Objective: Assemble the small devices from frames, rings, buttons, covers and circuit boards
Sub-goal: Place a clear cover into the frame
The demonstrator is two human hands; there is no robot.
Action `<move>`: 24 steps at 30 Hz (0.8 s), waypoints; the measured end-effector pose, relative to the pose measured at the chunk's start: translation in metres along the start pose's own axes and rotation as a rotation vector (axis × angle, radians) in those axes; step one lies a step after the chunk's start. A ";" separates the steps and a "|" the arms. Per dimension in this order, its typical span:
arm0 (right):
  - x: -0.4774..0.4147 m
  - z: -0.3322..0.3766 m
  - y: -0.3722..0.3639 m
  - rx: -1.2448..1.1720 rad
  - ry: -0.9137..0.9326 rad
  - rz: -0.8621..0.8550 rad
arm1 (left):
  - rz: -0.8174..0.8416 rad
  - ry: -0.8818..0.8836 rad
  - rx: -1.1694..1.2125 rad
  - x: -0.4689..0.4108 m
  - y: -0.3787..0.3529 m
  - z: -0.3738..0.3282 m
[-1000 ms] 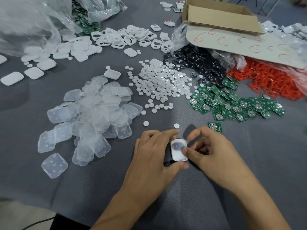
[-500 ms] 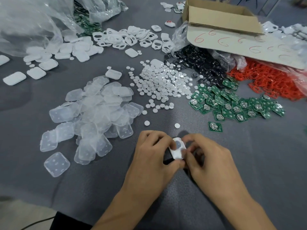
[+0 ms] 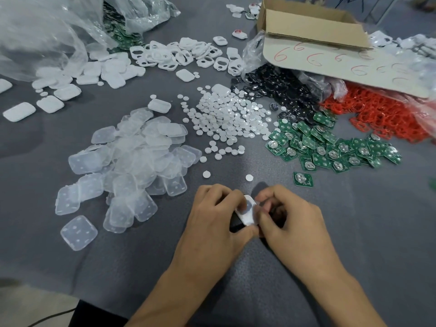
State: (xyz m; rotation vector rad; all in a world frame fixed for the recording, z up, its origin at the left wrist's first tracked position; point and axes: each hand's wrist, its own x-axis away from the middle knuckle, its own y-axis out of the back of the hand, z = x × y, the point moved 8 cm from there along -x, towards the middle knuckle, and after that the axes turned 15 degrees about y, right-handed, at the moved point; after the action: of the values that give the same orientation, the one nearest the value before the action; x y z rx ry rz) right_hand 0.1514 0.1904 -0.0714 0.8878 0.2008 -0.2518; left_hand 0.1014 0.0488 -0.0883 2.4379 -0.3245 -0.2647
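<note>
The small white rounded plastic frame [image 3: 246,211] is pinched between the curled fingers of the left hand [image 3: 212,217] and right hand [image 3: 293,221], which hide its lower edge, low at the grey table's [image 3: 354,232] near side. Just beyond lie two loose white round buttons [image 3: 249,177] and a single green circuit board [image 3: 303,179]. Farther back sit heaps of translucent square covers [image 3: 132,156] and red rings [image 3: 382,114].

Two hands, left hand [image 3: 212,223] and right hand [image 3: 295,223]; one white plastic device shell [image 3: 246,212]; two stray white round buttons [image 3: 206,174] [image 3: 249,177]; one stray green circuit board [image 3: 303,179]; one brown cardboard box [image 3: 311,24].
</note>
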 end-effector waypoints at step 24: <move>-0.007 0.003 -0.007 -0.044 0.126 0.157 | 0.127 0.083 0.065 -0.004 -0.002 0.002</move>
State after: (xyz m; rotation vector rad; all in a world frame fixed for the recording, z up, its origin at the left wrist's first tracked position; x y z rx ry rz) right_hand 0.1433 0.1845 -0.0728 0.8718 0.2513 -0.0453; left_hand 0.0973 0.0497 -0.0907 2.4721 -0.4557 -0.0989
